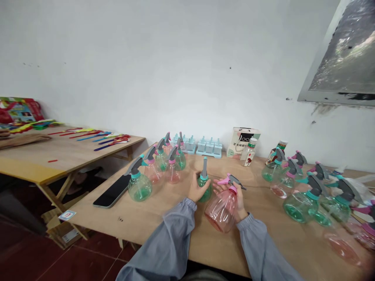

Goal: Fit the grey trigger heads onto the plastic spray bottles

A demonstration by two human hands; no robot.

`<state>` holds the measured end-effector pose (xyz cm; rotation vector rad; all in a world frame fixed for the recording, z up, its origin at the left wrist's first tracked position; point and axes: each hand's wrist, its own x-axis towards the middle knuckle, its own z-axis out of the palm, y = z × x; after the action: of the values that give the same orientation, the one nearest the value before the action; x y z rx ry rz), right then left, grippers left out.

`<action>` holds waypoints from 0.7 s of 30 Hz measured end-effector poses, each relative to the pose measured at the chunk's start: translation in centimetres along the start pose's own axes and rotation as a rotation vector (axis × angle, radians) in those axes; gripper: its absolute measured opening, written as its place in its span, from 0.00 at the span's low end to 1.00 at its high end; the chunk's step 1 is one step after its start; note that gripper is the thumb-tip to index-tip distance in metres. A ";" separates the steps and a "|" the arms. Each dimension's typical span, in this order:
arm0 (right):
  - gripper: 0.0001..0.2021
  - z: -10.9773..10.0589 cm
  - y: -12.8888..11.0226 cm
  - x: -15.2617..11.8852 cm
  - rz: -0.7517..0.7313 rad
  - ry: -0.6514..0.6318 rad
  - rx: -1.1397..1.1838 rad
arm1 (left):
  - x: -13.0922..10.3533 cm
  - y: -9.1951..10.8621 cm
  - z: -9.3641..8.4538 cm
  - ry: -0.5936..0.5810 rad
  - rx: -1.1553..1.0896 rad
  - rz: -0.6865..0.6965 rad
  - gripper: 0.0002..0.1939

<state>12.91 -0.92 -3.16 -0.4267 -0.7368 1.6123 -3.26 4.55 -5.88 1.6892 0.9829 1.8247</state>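
Observation:
My left hand (197, 188) is wrapped round a green spray bottle (206, 193), which is upright at the middle of the wooden table (164, 212). In my right hand (239, 201) is a pink spray bottle (220, 210), tilted, with its grey and pink trigger head pointing up and to the left. Its round base hangs toward me. Left of my hands stands a group of green and pink spray bottles, the nearest being a green spray bottle (140, 188). More spray bottles stand at the right, among them a green spray bottle (301, 205).
A black phone (113, 192) lies near the left edge. Along the wall stand light-blue popsicle moulds (209, 147), a printed box (238, 142), a white bottle (249, 153) and a brown-labelled bottle (275, 153). Another table (68, 154) at the left carries several coloured scissors-like items and a co-worker's arm (25, 141).

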 end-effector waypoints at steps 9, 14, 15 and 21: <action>0.14 -0.3 0.4 0.1 -0.058 0.032 -0.018 | 0.1 -0.2 -0.3 -0.046 0.043 0.039 0.24; 0.15 0.2 0.4 -0.1 -0.043 0.011 -0.033 | 0.2 -0.3 -0.3 -0.046 0.038 0.055 0.21; 0.15 0.2 0.3 -0.1 -0.049 0.009 -0.033 | 0.2 -0.3 -0.3 -0.044 0.037 0.058 0.21; 0.14 0.4 0.2 -0.2 -0.081 0.008 -0.048 | 0.2 -0.2 -0.2 -0.041 0.042 0.072 0.17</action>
<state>12.55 -1.20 -3.02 -0.4326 -0.7784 1.5186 -3.55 4.81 -5.88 1.8022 0.9612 1.8189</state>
